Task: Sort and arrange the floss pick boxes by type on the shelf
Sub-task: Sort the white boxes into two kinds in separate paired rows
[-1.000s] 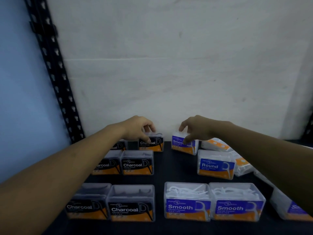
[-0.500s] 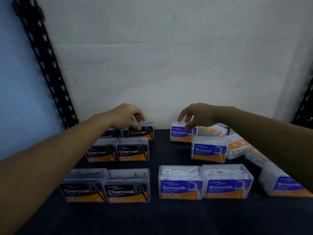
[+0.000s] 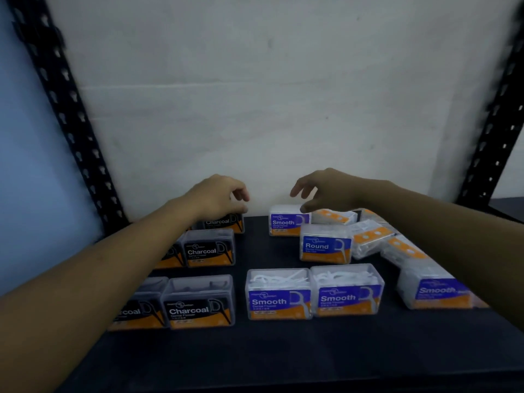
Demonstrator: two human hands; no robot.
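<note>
Fingers (image 3: 239, 194) loose, empty on left hand (image 3: 215, 197) and right hand (image 3: 329, 191); forearm (image 3: 113, 265) half-hides Charcoal boxes (image 3: 170, 256).

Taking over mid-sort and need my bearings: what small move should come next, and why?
Probably send the right hand to the Round box and shift it right: it stands in the Smooth column, between the rear Smooth box and the front pair, beside unsorted tipped boxes.

left hand (image 3: 218, 197) above rear Charcoal box (image 3: 226, 223) | right hand (image 3: 326, 191) above rear Smooth box (image 3: 286, 222) | black shelf (image 3: 255, 358)
</note>
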